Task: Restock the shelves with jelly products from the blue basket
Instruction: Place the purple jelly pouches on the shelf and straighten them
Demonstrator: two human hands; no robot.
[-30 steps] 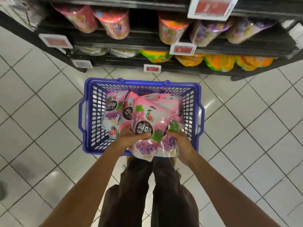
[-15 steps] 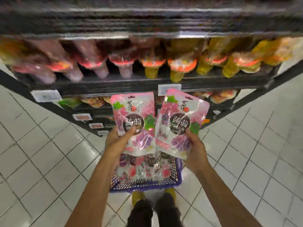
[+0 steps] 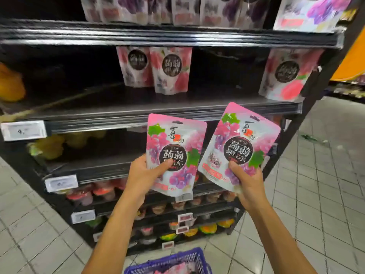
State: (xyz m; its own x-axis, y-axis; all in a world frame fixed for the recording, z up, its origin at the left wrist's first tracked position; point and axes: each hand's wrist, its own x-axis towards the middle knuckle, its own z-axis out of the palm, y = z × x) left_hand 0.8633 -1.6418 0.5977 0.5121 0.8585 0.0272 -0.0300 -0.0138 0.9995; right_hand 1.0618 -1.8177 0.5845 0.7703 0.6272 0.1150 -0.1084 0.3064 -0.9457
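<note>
Left hand [image 3: 145, 175] clamps grape jelly pouch [image 3: 174, 153] by lower edge, thumb across front, pouch upright. Right hand [image 3: 245, 183] grips second pouch [image 3: 240, 147] same way, tilted right. Both raised just below front edge of middle shelf [image 3: 177, 110]; peach pouches [image 3: 170, 70] stand behind. Blue basket [image 3: 177, 261] on floor below, more pouches inside. Risk: low pinch on floppy pouches, so tops may catch shelf lip, topple standing pouches, or land among wrong flavour.

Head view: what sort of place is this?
Most likely a shop aisle, a supermarket or convenience store. Tiered black shelves carry rows of packaged jelly with price tags clipped to the edges, and a blue basket sits on the tiled floor. Each hand holds a pouch.
</note>
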